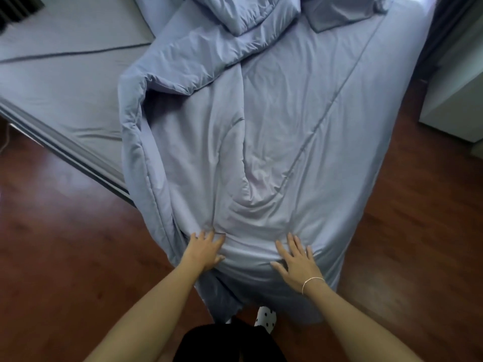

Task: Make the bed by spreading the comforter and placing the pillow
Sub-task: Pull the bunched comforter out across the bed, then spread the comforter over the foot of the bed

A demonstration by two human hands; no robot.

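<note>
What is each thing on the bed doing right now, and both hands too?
Comforter: partly spread, left edge folded over, top end bunched up.
Pillow: lying at the far end, not set in place.
Bed sheet: bare on the left, lightly wrinkled.
Left hand: fingers spread, pressing on the comforter's near end.
Right hand: flat, fingers spread, pressing on the comforter.

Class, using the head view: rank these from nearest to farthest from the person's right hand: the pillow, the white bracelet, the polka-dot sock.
From the right hand:
1. White bracelet, on that hand's wrist.
2. Polka-dot sock, on the floor below.
3. Pillow, far up at the bed's head.
</note>
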